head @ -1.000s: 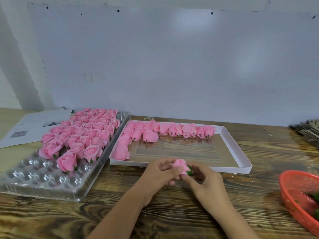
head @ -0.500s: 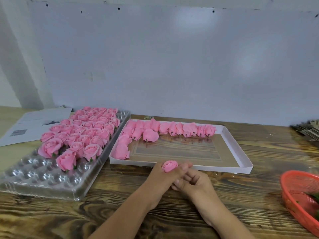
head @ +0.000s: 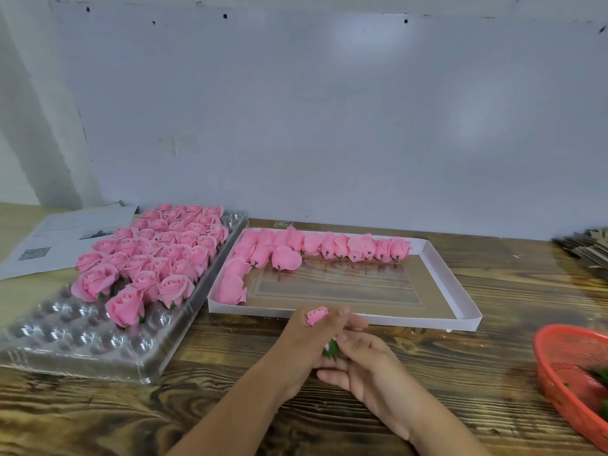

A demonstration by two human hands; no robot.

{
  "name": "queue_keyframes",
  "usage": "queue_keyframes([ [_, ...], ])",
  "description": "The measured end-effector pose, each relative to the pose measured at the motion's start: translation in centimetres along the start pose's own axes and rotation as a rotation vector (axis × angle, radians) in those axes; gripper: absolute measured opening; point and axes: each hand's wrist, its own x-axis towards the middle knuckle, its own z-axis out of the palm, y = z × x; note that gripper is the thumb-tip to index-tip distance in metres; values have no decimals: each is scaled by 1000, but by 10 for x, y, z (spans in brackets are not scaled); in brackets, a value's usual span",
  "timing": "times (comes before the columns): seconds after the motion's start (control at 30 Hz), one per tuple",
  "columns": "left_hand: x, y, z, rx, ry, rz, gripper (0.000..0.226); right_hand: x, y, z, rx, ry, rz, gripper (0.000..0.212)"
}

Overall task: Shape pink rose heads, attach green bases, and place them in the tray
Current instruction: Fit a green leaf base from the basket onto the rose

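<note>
My left hand (head: 304, 340) grips a pink rose head (head: 316, 315), whose bloom sticks out above my fist. Under it, my right hand (head: 368, 370) pinches a green base (head: 330, 349) against the bottom of the rose. Both hands hover over the wooden table just in front of the white tray. A clear plastic cell tray (head: 82, 343) at the left holds several finished pink roses (head: 158, 255) with green bases. The white cardboard tray (head: 460, 291) in the middle holds a row of unshaped pink rose heads (head: 329, 245) along its far and left sides.
A red mesh basket (head: 559, 357) with green bases stands at the right edge. Printed paper sheets (head: 62, 238) lie at the far left. A stack of dark items (head: 589, 248) sits at the far right. A pale board stands behind the table.
The rose turned from lying sideways between both hands to standing bloom-up in my left fist. My right hand dropped below it with the green base.
</note>
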Motion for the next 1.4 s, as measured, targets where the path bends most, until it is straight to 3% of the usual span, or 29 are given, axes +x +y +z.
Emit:
queue_keyframes([
  [0.1,3,-1,3,-5,109,-24,43,3,9,6,-358,176,-171,18],
  [0.2,4,-4,7,-24,173,-25,41,4,14,10,-637,317,-316,33],
  [0.3,4,-6,11,-28,174,4,42,3,15,8,-692,345,-384,32],
  [0.4,4,-5,11,-26,145,22,45,2,14,1,-768,266,-411,36],
  [0.5,4,-5,7,-8,111,35,45,1,10,-1,-744,163,-370,31],
  [0.67,3,-4,2,23,-7,11,64,-4,3,-2,-569,51,-271,18],
  [0.77,3,-5,-1,57,-81,-13,63,-3,1,-6,-368,6,-169,27],
  [0.87,5,-5,-5,49,-89,9,56,-1,1,-8,-258,31,-154,40],
  [0.97,8,-5,-8,-13,-62,38,49,-1,-2,-9,-299,106,-217,30],
  [1.1,14,-9,-13,-87,-6,39,47,0,-2,-11,-364,181,-274,31],
  [1.23,15,-12,-15,-107,40,55,52,-1,-3,-9,-370,181,-263,28],
  [1.4,14,-12,-16,-93,49,68,52,-1,-5,-10,-189,137,-176,28],
])
